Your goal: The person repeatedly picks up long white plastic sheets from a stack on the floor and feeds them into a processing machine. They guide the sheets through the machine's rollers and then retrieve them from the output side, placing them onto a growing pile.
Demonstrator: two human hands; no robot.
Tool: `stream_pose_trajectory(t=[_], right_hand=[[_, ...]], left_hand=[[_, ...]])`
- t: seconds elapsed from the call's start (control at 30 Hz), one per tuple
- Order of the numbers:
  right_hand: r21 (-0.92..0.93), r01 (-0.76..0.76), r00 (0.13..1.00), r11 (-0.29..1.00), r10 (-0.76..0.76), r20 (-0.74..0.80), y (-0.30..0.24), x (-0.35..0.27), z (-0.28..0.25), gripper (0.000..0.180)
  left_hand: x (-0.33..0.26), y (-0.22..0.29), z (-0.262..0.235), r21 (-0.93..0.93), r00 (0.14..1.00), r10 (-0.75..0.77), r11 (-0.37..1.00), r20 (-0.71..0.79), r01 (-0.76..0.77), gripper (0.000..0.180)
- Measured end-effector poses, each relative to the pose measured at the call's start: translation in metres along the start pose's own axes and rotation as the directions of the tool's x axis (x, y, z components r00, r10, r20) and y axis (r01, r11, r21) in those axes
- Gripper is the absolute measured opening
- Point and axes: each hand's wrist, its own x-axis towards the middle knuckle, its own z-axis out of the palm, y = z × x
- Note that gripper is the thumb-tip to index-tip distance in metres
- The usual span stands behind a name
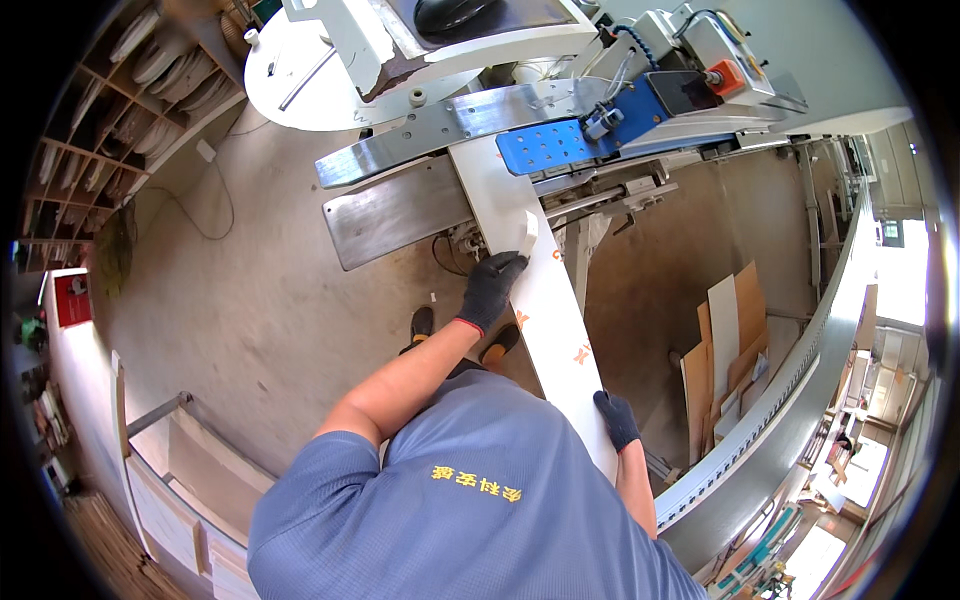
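Note:
A long white board (pixel 556 340) with orange-red printed marks runs from beside my body to a machine, its far end lying on the metal bed by a blue perforated plate (pixel 545 148). My left hand (pixel 492 290), in a black glove with a red cuff, is closed at the board's left edge. From its fingertips a small whitish strip (pixel 529 234) sticks up over the board; I cannot tell its kind. Nearer to me, my right hand (pixel 618 420), in a dark glove, grips the board's right edge, its fingers partly hidden.
Left of the board juts a grey metal plate (pixel 395 215), below a long steel bar (pixel 440 125). A red knob (pixel 724 77) sits on the machine. Offcut panels (pixel 722 345) lean at the right, near a curved metal rail (pixel 770 425). Shelves (pixel 120 120) stand far left.

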Motion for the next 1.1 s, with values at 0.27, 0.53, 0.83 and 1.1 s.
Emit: stream_pose_trajectory(t=[0.27,0.53,0.83,1.1], right_hand=[[-0.147,-0.050,0.998,0.988,0.055,0.026,-0.009,0.008,-0.021,0.047],[-0.003,-0.063,0.997,0.998,0.063,0.037,-0.005,0.022,-0.032,0.041],[0.115,-0.094,0.995,0.989,0.090,0.043,0.011,0.059,-0.071,0.036],[0.175,-0.112,0.994,0.978,0.109,0.031,0.029,0.099,-0.126,0.034]], left_hand=[[0.007,0.021,0.015,0.143,1.000,-0.028,0.989,0.012,0.026,0.028],[0.021,0.023,0.035,0.179,0.999,-0.044,0.983,-0.004,0.044,0.027],[0.049,0.011,0.083,0.149,1.000,-0.010,0.989,-0.005,0.010,0.023],[0.084,-0.006,0.144,0.167,0.999,0.041,0.985,-0.035,-0.035,0.025]])
